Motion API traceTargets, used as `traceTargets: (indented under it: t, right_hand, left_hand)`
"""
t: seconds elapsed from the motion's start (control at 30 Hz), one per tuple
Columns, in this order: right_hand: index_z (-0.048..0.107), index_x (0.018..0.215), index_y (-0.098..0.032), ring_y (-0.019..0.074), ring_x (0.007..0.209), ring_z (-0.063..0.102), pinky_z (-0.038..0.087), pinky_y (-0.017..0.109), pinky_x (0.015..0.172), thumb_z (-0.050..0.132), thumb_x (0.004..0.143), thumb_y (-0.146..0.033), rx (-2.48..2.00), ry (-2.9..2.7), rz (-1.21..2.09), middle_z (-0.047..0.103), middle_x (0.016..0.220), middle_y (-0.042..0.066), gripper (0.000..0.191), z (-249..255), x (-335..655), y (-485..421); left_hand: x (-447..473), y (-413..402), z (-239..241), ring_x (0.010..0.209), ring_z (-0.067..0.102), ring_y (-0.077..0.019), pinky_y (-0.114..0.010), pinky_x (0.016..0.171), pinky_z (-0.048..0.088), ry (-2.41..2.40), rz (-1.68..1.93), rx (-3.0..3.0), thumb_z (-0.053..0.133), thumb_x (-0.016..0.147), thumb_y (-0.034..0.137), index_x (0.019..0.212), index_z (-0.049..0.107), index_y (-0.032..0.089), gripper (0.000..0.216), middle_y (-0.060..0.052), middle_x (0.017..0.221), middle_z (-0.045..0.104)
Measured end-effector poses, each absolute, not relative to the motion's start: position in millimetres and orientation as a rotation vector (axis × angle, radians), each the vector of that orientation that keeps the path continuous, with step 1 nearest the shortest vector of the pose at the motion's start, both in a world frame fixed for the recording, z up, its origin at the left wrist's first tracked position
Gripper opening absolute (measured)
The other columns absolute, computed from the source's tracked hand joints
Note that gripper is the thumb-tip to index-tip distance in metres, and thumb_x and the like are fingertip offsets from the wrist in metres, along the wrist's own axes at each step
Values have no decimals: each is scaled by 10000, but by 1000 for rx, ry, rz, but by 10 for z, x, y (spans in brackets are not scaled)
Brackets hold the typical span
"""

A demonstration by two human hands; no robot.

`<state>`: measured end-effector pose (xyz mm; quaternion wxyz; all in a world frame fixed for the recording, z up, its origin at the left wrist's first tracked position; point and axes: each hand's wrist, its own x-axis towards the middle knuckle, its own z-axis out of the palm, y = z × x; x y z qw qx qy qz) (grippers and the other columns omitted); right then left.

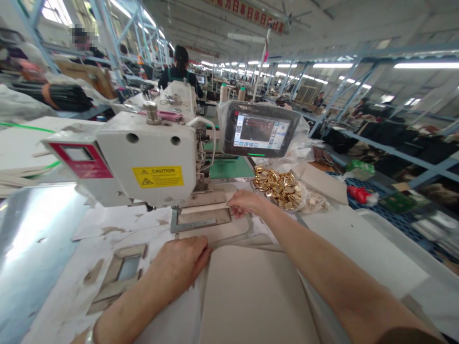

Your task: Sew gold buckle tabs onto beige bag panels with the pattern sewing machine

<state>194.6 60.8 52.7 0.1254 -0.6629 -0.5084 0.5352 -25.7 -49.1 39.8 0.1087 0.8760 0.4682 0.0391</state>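
My right hand (245,203) reaches to the right end of a metal clamp frame (195,224) under the head of a white sewing machine (147,157). Its fingers pinch the end of a narrow beige strip (204,208) lying along the frame's far side. Below the frame lies a beige panel (218,235) with a rounded corner. My left hand (188,255) rests at the panel's near left edge with its fingers curled. What those fingertips grip, if anything, is hidden. Nearer to me, a larger beige panel (254,291) lies between my forearms.
Gold metal buckles (278,188) are heaped right of the machine, beneath a control screen (260,131). A cut-out template (120,272) lies left of my left hand. A white tray (394,229) stands at right. A person (181,71) sits beyond the machine.
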Motion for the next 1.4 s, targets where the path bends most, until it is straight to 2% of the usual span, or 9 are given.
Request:
traceTargets:
  t: [0.2,0.43,0.67,0.8,1.0,1.1,1.2,1.27,1.4]
  right_hand:
    - [512,692,-163,70,392,504,365,165,429,645,831,-157,-1938,-1617,1336,567,497,-48,193,577,1951,504]
    - [584,672,-167,131,677,564,400,226,631,652,747,-202,-1654,-2099,450,607,674,-1,107,824,2596,516]
    - [559,726,-170,123,649,506,372,230,616,639,742,-362,-1559,-1939,650,548,658,-34,208,938,2984,106]
    - [530,694,-177,113,596,480,349,225,575,649,720,-377,-1596,-1786,649,516,615,-42,234,971,3068,-131]
    - [565,739,-212,147,524,530,370,277,529,722,621,-483,-1939,-1271,680,571,623,-11,335,1381,4089,-1088]
    - [609,741,-231,161,546,577,389,363,583,669,679,-548,-2285,-1160,664,616,683,79,328,1596,4788,-1662]
    - [669,769,-261,264,816,651,416,452,761,752,604,-484,-2497,-1318,271,669,908,210,289,1599,4997,-1910]
    - [692,874,-277,339,1049,613,411,471,912,776,595,-469,-2375,-1378,135,657,1113,203,349,1470,4754,-1859]
    - [584,1213,-249,318,1220,542,439,469,1008,707,744,-518,-1739,-1496,823,577,1328,137,555,1079,3740,-1541]
  left_hand:
    - [-265,-530,430,787,696,-229,-324,668,475,1355,59,2504,321,965,346,817,580,227,321,-44,824,720]
    - [-275,-518,518,841,702,-281,-385,718,507,1358,-109,2475,325,951,342,872,594,213,309,-85,871,729]
    - [-222,-537,461,866,687,-232,-365,776,518,1229,89,2447,251,971,399,927,627,223,417,-68,925,708]
    - [-135,-547,416,965,653,-217,-343,853,514,1024,258,2495,440,912,471,1087,641,238,354,-66,1058,677]
    - [-54,-511,488,1004,626,-246,-406,900,496,966,179,2569,486,914,299,1003,662,200,221,-72,1029,672]
    - [-38,-499,518,973,625,-237,-406,894,488,896,226,2610,490,913,252,933,650,193,172,-59,979,680]
    - [-23,-531,525,912,624,-210,-348,815,492,784,354,2647,487,908,227,839,611,202,145,-31,900,671]
    - [-16,-584,534,847,629,-188,-299,734,487,735,358,2641,467,892,180,779,564,200,150,-21,847,658]
    - [-18,-702,557,744,655,-167,-264,645,483,821,239,2514,402,861,134,873,510,202,128,-29,819,671]
